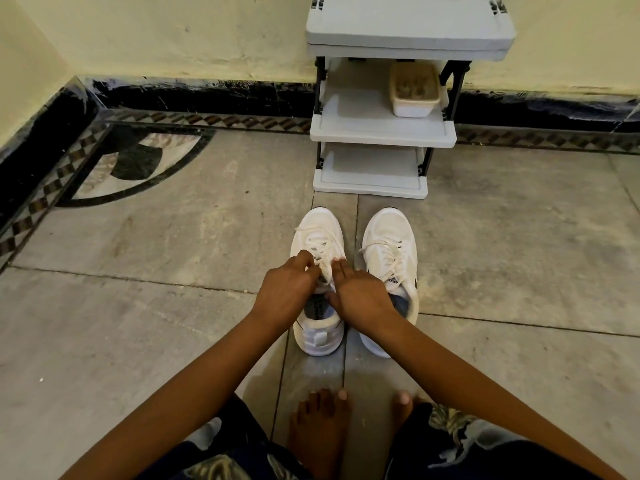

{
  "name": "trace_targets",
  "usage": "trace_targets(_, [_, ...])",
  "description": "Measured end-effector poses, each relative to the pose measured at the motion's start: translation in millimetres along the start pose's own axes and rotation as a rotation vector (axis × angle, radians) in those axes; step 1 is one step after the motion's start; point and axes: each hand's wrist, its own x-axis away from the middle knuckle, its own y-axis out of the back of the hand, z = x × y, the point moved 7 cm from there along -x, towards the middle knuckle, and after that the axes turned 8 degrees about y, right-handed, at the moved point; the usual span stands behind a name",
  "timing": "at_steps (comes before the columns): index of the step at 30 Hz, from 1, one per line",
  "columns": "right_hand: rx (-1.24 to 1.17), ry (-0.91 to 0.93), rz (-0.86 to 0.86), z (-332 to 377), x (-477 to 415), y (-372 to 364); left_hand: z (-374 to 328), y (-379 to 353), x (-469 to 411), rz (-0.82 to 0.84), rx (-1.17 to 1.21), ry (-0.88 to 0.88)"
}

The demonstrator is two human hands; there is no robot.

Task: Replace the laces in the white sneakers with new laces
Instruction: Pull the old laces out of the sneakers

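Two white sneakers stand side by side on the floor, toes pointing away from me. Both of my hands work at the tongue of the left sneaker (318, 233). My left hand (287, 289) pinches its white lace (323, 261) near the top eyelets. From the other side, my right hand (360, 292) lies over the tongue with its fingertips on the same lace. The right sneaker (389, 244) stands untouched, with its lace tied loosely.
A grey plastic shoe rack (381, 133) stands against the wall just beyond the sneakers, with a white tub (414, 91) on its middle shelf. My bare feet (322, 427) rest on the stone floor near me. Open floor lies to both sides.
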Motion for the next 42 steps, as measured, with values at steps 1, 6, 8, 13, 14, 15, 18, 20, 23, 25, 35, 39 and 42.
trace_targets(1, [0.0, 0.001, 0.001, 0, 0, 0, 0, -1, 1, -0.006, 0.006, -0.004])
trace_targets(6, [-0.017, 0.001, 0.02, -1, 0, 0, 24, 19, -5, -0.083, 0.72, 0.283])
trace_targets(8, [-0.018, 0.004, 0.027, -1, 0, -1, 34, 26, -10, -0.05, 1.183, 0.481])
trace_targets(13, [-0.021, -0.002, 0.033, 0, 1, 1, 34, 49, -33, 0.052, 0.668, 0.314])
trace_targets(14, [-0.02, -0.005, 0.034, 0, 1, 1, 29, 43, -30, 0.115, 0.569, 0.26])
trace_targets(15, [-0.021, -0.008, 0.037, 0, 1, 0, 23, 34, -24, 0.177, 0.525, 0.225])
trace_targets(18, [-0.037, -0.023, 0.031, -1, -1, -1, 17, 15, -6, 0.206, 0.501, 0.242])
trace_targets(20, [-0.04, -0.03, 0.022, -2, -1, -2, 15, 15, -5, 0.122, 0.459, 0.26])
trace_targets(23, [-0.031, -0.03, 0.025, -2, -1, -3, 12, 13, -6, 0.092, 0.43, 0.285])
trace_targets(25, [-0.028, -0.034, 0.034, -2, -1, -3, 11, 7, -4, 0.101, 0.468, 0.32])
trace_targets(35, [-0.024, -0.025, 0.038, -1, -1, -1, 8, -3, 3, -0.018, 0.389, 0.244])
trace_targets(39, [-0.024, -0.012, 0.023, -1, 0, 0, 7, -3, 5, -0.014, 0.181, 0.113])
trace_targets(42, [-0.02, -0.009, 0.022, 0, 0, -1, 10, 6, 2, -0.054, 0.201, 0.094])
